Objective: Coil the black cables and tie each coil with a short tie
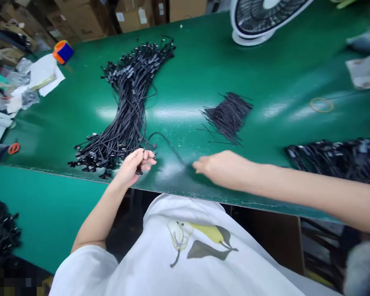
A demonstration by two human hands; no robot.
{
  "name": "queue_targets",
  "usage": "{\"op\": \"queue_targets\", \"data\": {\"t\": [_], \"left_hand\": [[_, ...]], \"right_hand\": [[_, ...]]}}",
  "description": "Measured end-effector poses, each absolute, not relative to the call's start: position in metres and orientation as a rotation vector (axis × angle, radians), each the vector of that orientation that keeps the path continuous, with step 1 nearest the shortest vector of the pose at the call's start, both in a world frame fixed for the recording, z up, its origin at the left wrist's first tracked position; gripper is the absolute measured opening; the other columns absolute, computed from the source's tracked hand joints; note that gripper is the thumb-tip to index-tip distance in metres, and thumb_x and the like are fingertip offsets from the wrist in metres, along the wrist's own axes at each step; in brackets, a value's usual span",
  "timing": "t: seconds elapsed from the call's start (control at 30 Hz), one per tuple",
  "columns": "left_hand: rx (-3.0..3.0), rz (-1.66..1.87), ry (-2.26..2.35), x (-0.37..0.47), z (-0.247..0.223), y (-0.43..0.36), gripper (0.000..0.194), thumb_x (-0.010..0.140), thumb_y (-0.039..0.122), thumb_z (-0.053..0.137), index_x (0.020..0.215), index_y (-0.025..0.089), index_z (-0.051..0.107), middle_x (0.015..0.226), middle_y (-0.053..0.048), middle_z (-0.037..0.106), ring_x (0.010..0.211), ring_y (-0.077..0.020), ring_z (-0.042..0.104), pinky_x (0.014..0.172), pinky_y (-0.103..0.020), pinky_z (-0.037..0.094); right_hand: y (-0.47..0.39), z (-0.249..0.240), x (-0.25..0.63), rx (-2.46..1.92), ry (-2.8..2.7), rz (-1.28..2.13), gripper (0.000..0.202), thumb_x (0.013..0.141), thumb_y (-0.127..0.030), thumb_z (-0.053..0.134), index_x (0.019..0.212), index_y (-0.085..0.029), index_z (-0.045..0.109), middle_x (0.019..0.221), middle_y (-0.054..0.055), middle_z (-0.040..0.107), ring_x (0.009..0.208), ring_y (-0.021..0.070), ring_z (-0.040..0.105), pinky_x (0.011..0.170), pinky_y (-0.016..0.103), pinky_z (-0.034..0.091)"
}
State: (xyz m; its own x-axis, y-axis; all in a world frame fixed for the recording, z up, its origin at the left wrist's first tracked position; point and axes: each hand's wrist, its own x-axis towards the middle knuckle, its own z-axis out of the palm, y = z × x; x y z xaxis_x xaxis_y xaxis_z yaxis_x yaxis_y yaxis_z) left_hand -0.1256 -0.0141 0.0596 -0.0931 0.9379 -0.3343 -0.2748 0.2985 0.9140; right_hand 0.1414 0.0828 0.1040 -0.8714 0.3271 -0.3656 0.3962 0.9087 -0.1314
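At the table's front edge, my left hand (135,165) pinches a black cable (168,142) near its connector. The cable arcs up and to the right toward my right hand (212,165), whose fingertips are pressed together at its blurred far end. Behind and beside my left hand lies a large bundle of black cables (131,98) with connectors at both ends. A pile of short thin black ties (230,115) lies beyond my right hand, with a few loose ones beside it.
The green table (185,82) holds a white fan (253,37) at the back, folded black cables (336,158) and a rubber band (321,105) at right. An orange-and-blue tape roll (62,52), papers (46,74) and orange-handled scissors (14,148) are at left. Cardboard boxes (80,20) stand behind.
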Motion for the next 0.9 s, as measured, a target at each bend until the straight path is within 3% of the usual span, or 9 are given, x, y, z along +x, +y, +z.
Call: {"op": "queue_targets", "data": {"t": [0.07,0.13,0.23,0.33,0.47,0.63,0.9], "left_hand": [[0.788,1.162,1.194,-0.092,0.058,-0.008,0.035,0.084,0.048,0.068,0.075,0.016,0.058,0.103,-0.009,0.067,0.093,-0.0172,0.067,0.075,-0.025,0.053],[0.93,1.085,1.152,-0.068,0.057,-0.007,0.032,0.086,0.048,0.066,0.081,0.017,0.063,0.099,-0.008,0.069,0.093,-0.0178,0.066,0.084,-0.029,0.053],[1.013,0.971,1.056,-0.05,0.058,-0.008,0.03,0.09,0.047,0.06,0.095,0.019,0.067,0.062,0.001,0.06,0.058,-0.0114,0.058,0.067,-0.025,0.051],[0.832,0.969,0.912,-0.048,0.063,-0.007,0.034,0.089,0.05,0.061,0.092,0.017,0.068,0.044,0.009,0.034,0.038,-0.0055,0.029,0.05,-0.021,0.041],[0.586,0.881,0.807,-0.059,0.068,-0.005,0.034,0.082,0.048,0.071,0.085,0.014,0.069,0.044,0.012,0.025,0.035,-0.0025,0.013,0.04,-0.017,0.034],[0.461,0.832,0.784,-0.076,0.062,-0.007,0.03,0.08,0.043,0.074,0.083,0.013,0.07,0.042,0.013,0.019,0.033,-0.0015,0.009,0.035,-0.015,0.031],[0.407,0.94,0.892,-0.102,0.057,-0.012,0.027,0.077,0.037,0.078,0.083,0.012,0.071,0.045,0.013,0.012,0.034,-0.001,0.008,0.036,-0.013,0.029]], "right_hand": [[0.071,0.103,0.142,0.389,2.886,-0.553,0.019,0.091,-0.015,0.049,0.092,-0.019,0.067,0.083,0.005,0.07,0.068,0.0148,0.063,0.053,0.025,0.029],[0.076,0.11,0.144,0.517,3.071,-0.607,0.022,0.096,-0.024,0.046,0.094,-0.019,0.068,0.086,0.005,0.07,0.07,0.014,0.061,0.054,0.025,0.027],[0.102,0.115,0.152,0.789,3.232,-0.64,0.028,0.097,-0.035,0.047,0.092,-0.018,0.068,0.085,0.004,0.07,0.074,0.0139,0.059,0.059,0.024,0.028],[0.127,0.106,0.164,0.934,3.216,-0.769,0.028,0.094,-0.04,0.053,0.088,-0.018,0.069,0.084,0.002,0.07,0.074,0.0134,0.059,0.062,0.024,0.031],[0.142,0.083,0.181,1.004,3.179,-0.882,0.024,0.094,-0.036,0.052,0.092,-0.019,0.069,0.092,0.001,0.072,0.083,0.0146,0.063,0.069,0.025,0.038],[0.144,0.062,0.196,1.07,3.147,-0.923,0.026,0.094,-0.038,0.05,0.096,-0.021,0.07,0.097,0.002,0.073,0.089,0.0162,0.065,0.076,0.027,0.043],[0.144,0.04,0.219,1.403,3.071,-0.649,0.029,0.096,-0.04,0.047,0.108,-0.026,0.07,0.107,0.002,0.073,0.099,0.0209,0.066,0.074,0.03,0.044]]}}
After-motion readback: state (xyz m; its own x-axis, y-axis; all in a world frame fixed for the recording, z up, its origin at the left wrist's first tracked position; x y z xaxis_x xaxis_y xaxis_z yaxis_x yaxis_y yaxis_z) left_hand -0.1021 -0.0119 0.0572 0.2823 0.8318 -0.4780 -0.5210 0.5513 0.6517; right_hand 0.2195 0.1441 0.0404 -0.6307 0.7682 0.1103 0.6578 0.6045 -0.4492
